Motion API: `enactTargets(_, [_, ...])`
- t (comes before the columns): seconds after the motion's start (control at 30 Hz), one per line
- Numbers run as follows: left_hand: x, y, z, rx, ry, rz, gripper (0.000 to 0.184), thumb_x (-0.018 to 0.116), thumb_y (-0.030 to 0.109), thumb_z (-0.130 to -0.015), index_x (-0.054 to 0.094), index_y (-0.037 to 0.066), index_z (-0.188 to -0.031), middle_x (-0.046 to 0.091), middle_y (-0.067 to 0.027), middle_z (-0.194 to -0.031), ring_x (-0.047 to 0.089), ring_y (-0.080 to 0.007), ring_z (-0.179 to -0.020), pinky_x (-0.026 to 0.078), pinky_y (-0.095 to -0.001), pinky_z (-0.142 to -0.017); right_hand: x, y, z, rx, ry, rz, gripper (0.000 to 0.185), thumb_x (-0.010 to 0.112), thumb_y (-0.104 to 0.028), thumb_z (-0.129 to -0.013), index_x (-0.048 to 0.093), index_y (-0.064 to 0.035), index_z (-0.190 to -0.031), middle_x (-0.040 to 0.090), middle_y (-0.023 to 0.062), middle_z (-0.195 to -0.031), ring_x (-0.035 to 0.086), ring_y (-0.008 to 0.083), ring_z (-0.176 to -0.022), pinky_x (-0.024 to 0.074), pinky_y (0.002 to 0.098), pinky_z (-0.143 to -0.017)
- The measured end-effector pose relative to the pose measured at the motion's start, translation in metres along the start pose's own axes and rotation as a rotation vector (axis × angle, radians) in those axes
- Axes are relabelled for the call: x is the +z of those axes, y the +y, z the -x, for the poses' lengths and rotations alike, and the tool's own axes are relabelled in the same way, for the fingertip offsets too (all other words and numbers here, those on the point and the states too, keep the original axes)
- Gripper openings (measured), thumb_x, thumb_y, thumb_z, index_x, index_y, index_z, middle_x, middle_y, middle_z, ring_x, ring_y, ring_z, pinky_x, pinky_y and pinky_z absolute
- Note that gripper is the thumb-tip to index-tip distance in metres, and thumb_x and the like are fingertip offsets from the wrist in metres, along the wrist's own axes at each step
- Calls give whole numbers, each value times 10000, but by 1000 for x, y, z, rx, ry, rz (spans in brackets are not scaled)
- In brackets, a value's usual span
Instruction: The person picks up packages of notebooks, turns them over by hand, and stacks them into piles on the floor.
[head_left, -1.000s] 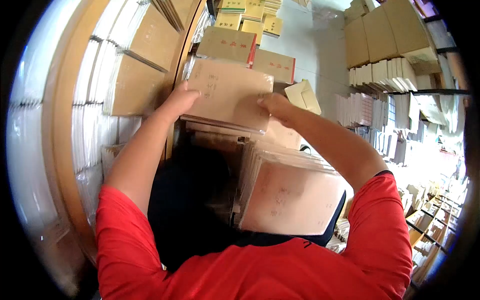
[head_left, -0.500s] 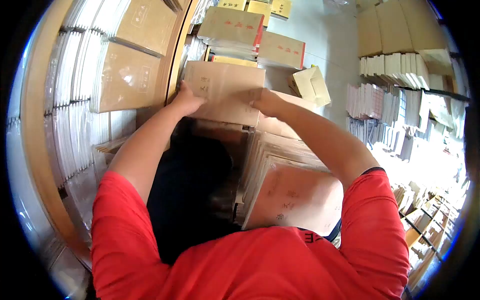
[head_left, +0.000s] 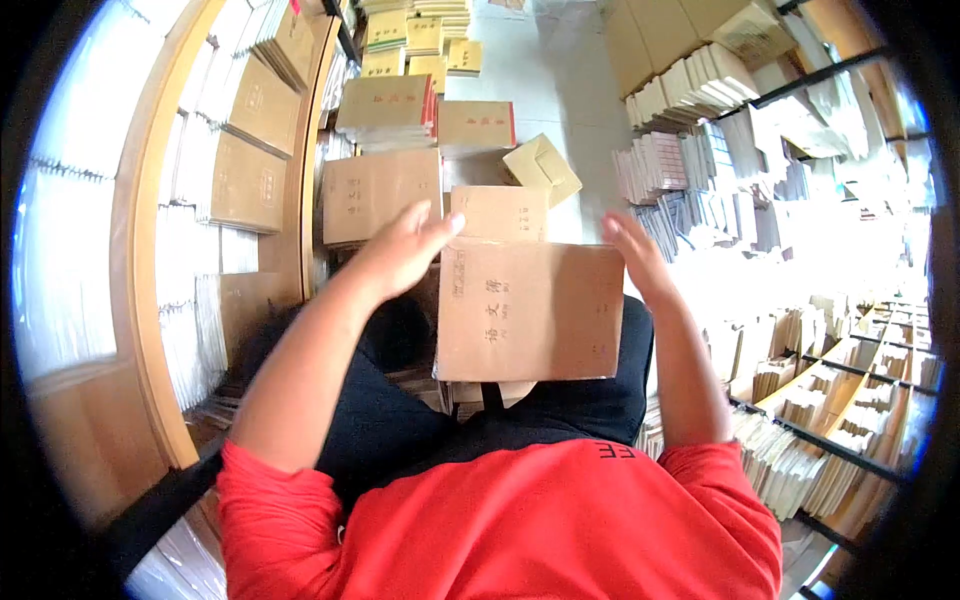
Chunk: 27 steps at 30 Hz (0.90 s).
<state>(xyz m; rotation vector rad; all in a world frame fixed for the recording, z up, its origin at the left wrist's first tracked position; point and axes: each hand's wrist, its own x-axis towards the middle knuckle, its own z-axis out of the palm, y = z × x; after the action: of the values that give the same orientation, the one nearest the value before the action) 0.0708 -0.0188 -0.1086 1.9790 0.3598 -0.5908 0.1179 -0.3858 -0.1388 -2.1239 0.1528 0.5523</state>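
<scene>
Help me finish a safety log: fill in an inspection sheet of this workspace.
Surface: pale floor, visible beyond the stacks.
Job's things: near brown stack, printed face up; farther brown stack, ahead-left.
Clutter: pale carton; red-edged stack; yellow stacks.
Left hand: open, by the near brown stack's far-left corner; contact unclear.
Right hand: open, by its far-right corner; contact unclear.
Cables: nothing seen.
Surroundings: wooden shelving at left; shelved books at right.

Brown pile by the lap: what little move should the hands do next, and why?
Perhaps bring the left hand and right hand onto opposite sides of the brown pile. Both hands look open near its far corners, and neither seems to grip it. Holding both sides should help keep it steady.
</scene>
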Motion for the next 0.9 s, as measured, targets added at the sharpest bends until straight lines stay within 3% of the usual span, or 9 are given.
enactTargets(0.07, [28, -37, 9, 80, -53, 125, 664, 546, 462, -1070, 489, -70, -1463, 595, -190, -1436, 543, -249, -1345, 390, -369, -1150, 9, 31, 51, 172, 57, -351, 680, 557, -471, -1062, 444, -11, -1551, 512, 189, -1537, 469, 280, -1419, 361, 409, -1169])
enactTargets(0.1, [37, -30, 28, 121, -87, 244, 561, 538, 404, -1084, 536, -50, -1414, 639, -139, -1360, 585, -210, -1265, 423, -356, -1107, 16, 44, 70, 141, 12, -442, 672, 556, -458, -1066, 435, -18, -1559, 501, 180, -1543, 443, 272, -1435, 331, 401, -1186])
enactTargets(0.13, [43, -26, 42, 62, -135, 301, 657, 559, 423, -1071, 450, -103, -1450, 618, -206, -1374, 593, -252, -1254, 451, -378, -1090, 24, 52, 85, 113, -34, -532, 664, 554, -445, -1069, 425, -25, -1566, 490, 170, -1548, 418, 264, -1451, 302, 393, -1203])
enactTargets(0.17, [56, -40, 46, 62, -123, 343, 631, 577, 404, -1065, 465, -92, -1438, 629, -188, -1355, 600, -234, -1230, 462, -369, -1072, 34, 58, 95, -24, -57, -602, 617, 552, -374, -1081, 412, -30, -1574, 489, 151, -1542, 405, 243, -1451, 278, 376, -1213])
enactTargets(0.27, [85, -63, 52, 136, -22, 432, 571, 615, 353, -1052, 493, -72, -1413, 645, -163, -1322, 613, -212, -1195, 481, -355, -1042, 50, 50, 109, -193, -27, -567, 606, 578, -255, -1074, 366, -24, -1593, 507, 105, -1522, 422, 209, -1425, 301, 353, -1194])
enactTargets(0.4, [108, -74, 55, 76, 105, 507, 542, 656, 321, -1030, 514, -62, -1387, 649, -153, -1302, 622, -204, -1167, 494, -348, -1017, 51, 66, 101, -145, -72, -661, 603, 595, -227, -1061, 372, -32, -1588, 523, 89, -1500, 452, 190, -1394, 330, 343, -1169])
enactTargets(0.43, [112, -77, 53, 162, 97, 590, 563, 674, 342, -1015, 524, -59, -1380, 655, -151, -1290, 627, -196, -1157, 504, -344, -992, 51, 68, 100, -170, -98, -685, 601, 596, -219, -1060, 374, -38, -1588, 525, 87, -1498, 457, 187, -1387, 339, 339, -1162])
enactTargets(0.63, [112, -81, 56, 84, -9, 712, 547, 668, 352, -1004, 552, -38, -1369, 676, -134, -1262, 647, -203, -1145, 531, -351, -939, 54, 63, 104, -154, -79, -604, 642, 669, -235, -1018, 399, -65, -1575, 564, 74, -1439, 510, 185, -1320, 397, 334, -1109])
enactTargets(0.9, [119, -75, 62, 69, 25, 734, 458, 637, 305, -1015, 580, -4, -1349, 688, -130, -1241, 661, -206, -1127, 537, -360, -942, 56, 59, 120, -93, -64, -665, 645, 711, -221, -989, 435, -52, -1548, 611, 86, -1385, 565, 188, -1267, 445, 326, -1053])
